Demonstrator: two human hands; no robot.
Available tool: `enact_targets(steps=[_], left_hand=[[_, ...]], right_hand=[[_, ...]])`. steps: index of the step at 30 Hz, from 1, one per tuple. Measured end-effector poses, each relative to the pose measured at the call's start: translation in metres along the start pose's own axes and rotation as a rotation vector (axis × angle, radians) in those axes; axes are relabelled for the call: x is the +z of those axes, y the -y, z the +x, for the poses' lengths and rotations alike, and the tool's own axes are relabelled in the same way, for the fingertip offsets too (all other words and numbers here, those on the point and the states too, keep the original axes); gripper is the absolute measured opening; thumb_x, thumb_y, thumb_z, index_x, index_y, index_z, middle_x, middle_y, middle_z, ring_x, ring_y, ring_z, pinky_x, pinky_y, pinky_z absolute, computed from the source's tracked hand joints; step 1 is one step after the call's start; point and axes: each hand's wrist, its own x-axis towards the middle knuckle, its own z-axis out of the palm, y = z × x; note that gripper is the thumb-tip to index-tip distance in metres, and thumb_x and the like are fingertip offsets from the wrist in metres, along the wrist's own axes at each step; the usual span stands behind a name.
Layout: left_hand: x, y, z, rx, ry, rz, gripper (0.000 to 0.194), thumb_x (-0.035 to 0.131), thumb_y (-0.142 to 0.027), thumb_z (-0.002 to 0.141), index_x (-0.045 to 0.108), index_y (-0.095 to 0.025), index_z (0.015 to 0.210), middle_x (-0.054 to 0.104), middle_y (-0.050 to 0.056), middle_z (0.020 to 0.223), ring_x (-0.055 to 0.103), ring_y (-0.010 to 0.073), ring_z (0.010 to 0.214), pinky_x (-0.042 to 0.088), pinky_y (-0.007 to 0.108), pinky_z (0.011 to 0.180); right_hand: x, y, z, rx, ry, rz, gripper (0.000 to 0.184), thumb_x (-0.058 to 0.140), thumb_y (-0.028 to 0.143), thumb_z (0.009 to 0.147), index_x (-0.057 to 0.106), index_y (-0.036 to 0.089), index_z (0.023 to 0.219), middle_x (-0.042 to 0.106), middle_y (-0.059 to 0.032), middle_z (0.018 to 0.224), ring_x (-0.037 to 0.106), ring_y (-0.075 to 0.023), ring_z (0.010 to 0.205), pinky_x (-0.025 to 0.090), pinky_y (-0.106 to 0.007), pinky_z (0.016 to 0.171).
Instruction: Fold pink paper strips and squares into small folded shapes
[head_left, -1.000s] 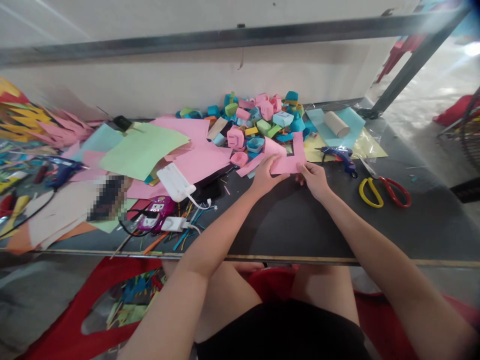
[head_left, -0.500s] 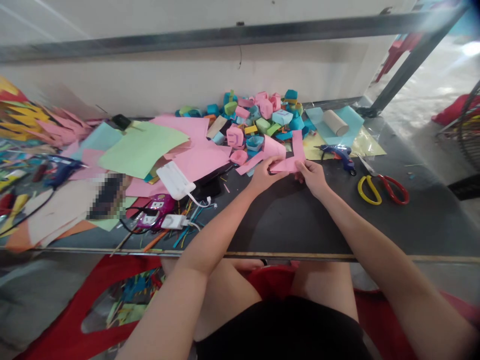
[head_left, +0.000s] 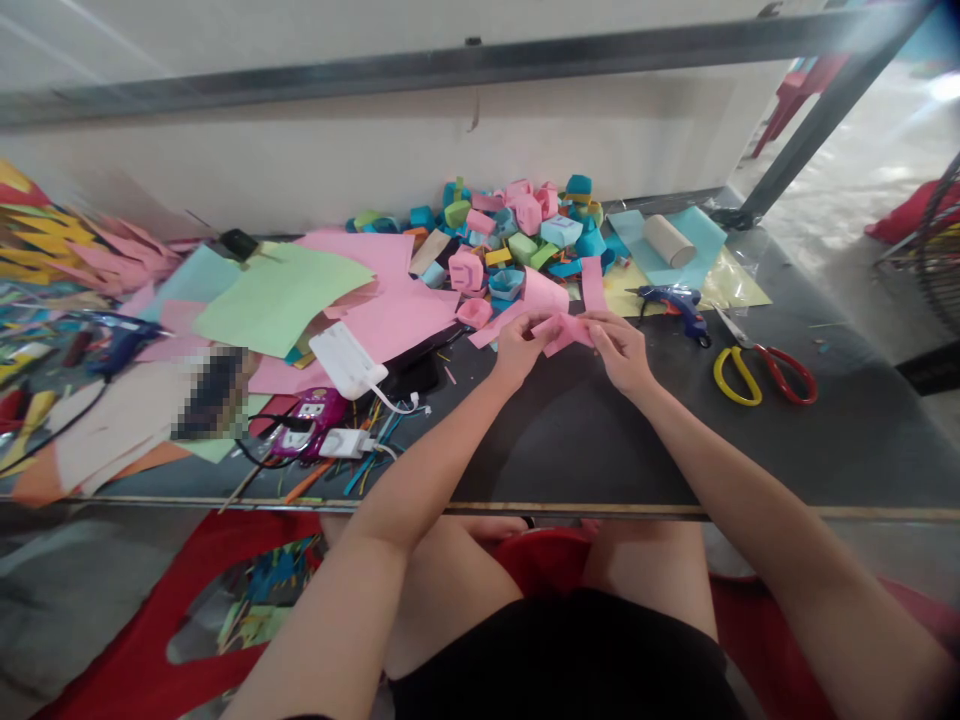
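Both hands meet over the dark table (head_left: pixel 585 440) on one piece of pink paper (head_left: pixel 568 329). My left hand (head_left: pixel 519 348) pinches its left end with fingers curled. My right hand (head_left: pixel 621 348) grips the right end, fingers closed over the fold. A pink strip of the same paper (head_left: pixel 593 282) sticks up behind the hands. Just beyond lies a pile of small folded paper boxes (head_left: pixel 517 235) in pink, blue and green.
Yellow-and-red scissors (head_left: pixel 765 372) and a blue glue gun (head_left: pixel 673 302) lie to the right, a cardboard roll (head_left: pixel 670 241) behind them. Pink and green paper sheets (head_left: pixel 281 290), a white charger (head_left: pixel 347 360) and cables cover the left. A second glue gun (head_left: pixel 120 340) lies far left.
The flat pink piece has been folded up between both hands and lifted slightly off the table. The hands have drawn closer together.
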Motion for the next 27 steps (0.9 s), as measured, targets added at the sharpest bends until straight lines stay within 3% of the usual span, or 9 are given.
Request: enact_targets(steps=[2, 5, 7, 11, 14, 20, 24, 27], left_hand=[[0.004, -0.002, -0.004, -0.051, -0.003, -0.076, 0.044, 0.08, -0.054, 0.08, 0.075, -0.016, 0.102, 0.078, 0.01, 0.103, 0.073, 0.0208, 0.092, 0.06, 0.034, 0.082], [0.01, -0.006, -0.008, -0.122, 0.012, -0.14, 0.044, 0.081, -0.055, 0.077, 0.077, -0.017, 0.099, 0.079, 0.008, 0.098, 0.073, 0.0195, 0.088, 0.059, 0.031, 0.077], [0.014, -0.01, -0.011, -0.17, 0.036, -0.186, 0.047, 0.079, -0.059, 0.078, 0.078, -0.018, 0.098, 0.079, 0.007, 0.097, 0.073, 0.02, 0.091, 0.059, 0.031, 0.079], [0.016, -0.016, -0.016, -0.201, 0.136, -0.257, 0.059, 0.073, -0.072, 0.079, 0.08, -0.018, 0.1, 0.079, 0.007, 0.092, 0.073, 0.0196, 0.091, 0.059, 0.032, 0.082], [0.013, -0.022, -0.018, -0.114, 0.177, -0.129, 0.058, 0.077, -0.07, 0.077, 0.081, -0.017, 0.102, 0.079, 0.006, 0.091, 0.073, 0.0186, 0.086, 0.058, 0.03, 0.08], [0.006, -0.033, -0.022, 0.098, 0.167, 0.312, 0.04, 0.065, -0.055, 0.095, 0.082, -0.018, 0.096, 0.08, 0.004, 0.079, 0.072, 0.0164, 0.072, 0.055, 0.025, 0.07], [0.007, -0.035, -0.025, 0.205, 0.175, 0.431, 0.021, 0.064, -0.031, 0.098, 0.083, -0.022, 0.104, 0.083, 0.004, 0.095, 0.077, 0.0186, 0.084, 0.059, 0.027, 0.078], [0.008, -0.033, -0.026, 0.25, 0.192, 0.492, 0.02, 0.066, -0.02, 0.094, 0.083, -0.025, 0.104, 0.083, 0.004, 0.103, 0.078, 0.0215, 0.094, 0.06, 0.031, 0.085]], right_hand=[[0.002, 0.004, -0.002, -0.073, 0.025, -0.037, 0.049, 0.053, 0.066, 0.097, 0.082, 0.028, 0.089, 0.074, -0.0074, 0.117, 0.07, -0.0226, 0.101, 0.058, -0.038, 0.079], [0.005, 0.002, -0.001, -0.05, -0.042, -0.059, 0.036, 0.067, 0.059, 0.09, 0.081, 0.028, 0.101, 0.074, -0.0077, 0.118, 0.07, -0.0201, 0.091, 0.058, -0.037, 0.077], [0.007, -0.005, 0.002, 0.034, -0.067, -0.011, 0.038, 0.073, 0.058, 0.084, 0.078, 0.025, 0.104, 0.076, -0.0068, 0.106, 0.067, -0.0181, 0.079, 0.056, -0.035, 0.07], [0.005, -0.009, 0.004, 0.141, -0.009, 0.062, 0.033, 0.073, 0.055, 0.083, 0.075, 0.022, 0.085, 0.072, -0.0023, 0.077, 0.06, -0.0157, 0.065, 0.051, -0.032, 0.062], [0.004, 0.002, 0.001, 0.112, -0.031, 0.038, 0.022, 0.072, 0.044, 0.083, 0.074, 0.022, 0.081, 0.071, -0.0015, 0.074, 0.058, -0.0145, 0.061, 0.049, -0.031, 0.06], [0.006, 0.023, -0.004, -0.026, -0.05, -0.072, 0.013, 0.066, 0.034, 0.086, 0.072, 0.023, 0.081, 0.072, -0.0014, 0.077, 0.059, -0.0152, 0.067, 0.051, -0.033, 0.067], [0.003, 0.026, -0.002, -0.143, -0.037, -0.127, 0.008, 0.062, 0.029, 0.085, 0.065, 0.024, 0.079, 0.072, -0.0043, 0.089, 0.065, -0.0188, 0.082, 0.053, -0.036, 0.075], [0.003, 0.025, -0.002, -0.237, 0.001, -0.177, 0.007, 0.059, 0.023, 0.083, 0.058, 0.024, 0.076, 0.07, -0.0056, 0.091, 0.066, -0.0206, 0.087, 0.054, -0.038, 0.079]])
